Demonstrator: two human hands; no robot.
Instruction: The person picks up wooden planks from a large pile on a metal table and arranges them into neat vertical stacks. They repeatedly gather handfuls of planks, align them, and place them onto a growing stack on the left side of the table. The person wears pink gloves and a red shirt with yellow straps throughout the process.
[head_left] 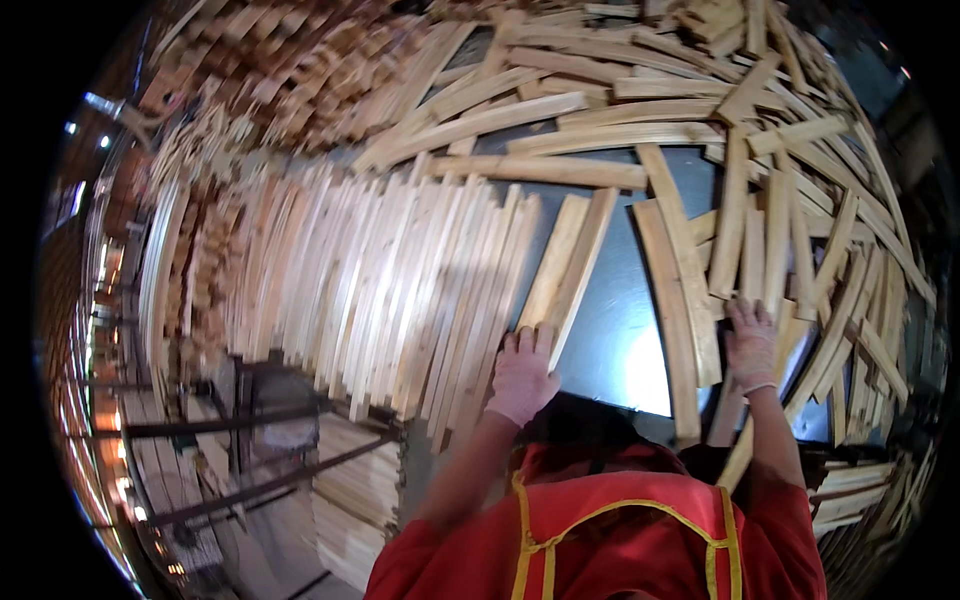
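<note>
Pale wood under the left hand [525, 375]: two narrow planks [580, 268], side by side on the blue-grey desk [610, 335], slanting away to the upper right, near ends beneath gloved fingertips. Left fingers close together, laid over those ends; firm grip or mere touch, cannot tell. Well to the right, the right hand [752, 345], also gloved, fingers slightly spread at the near ends of short planks [752, 255]; closed on wood or only resting, cannot tell. Between the hands, two longer planks [668, 325], close alongside each other, tilting to the upper left, beside a bright glare [642, 382] on the desk. Just left of the left hand, a broad row of planks [410, 290], ends uneven. Beyond and rightward, a loose heap of planks [733, 200], crossing at many angles. At upper left, stacked wood pieces [300, 80], blurred. Lower left, dark bars [270, 483] beside stacked boards [355, 485]. Nearest the camera, a red apron [600, 485] with yellow trim.
</note>
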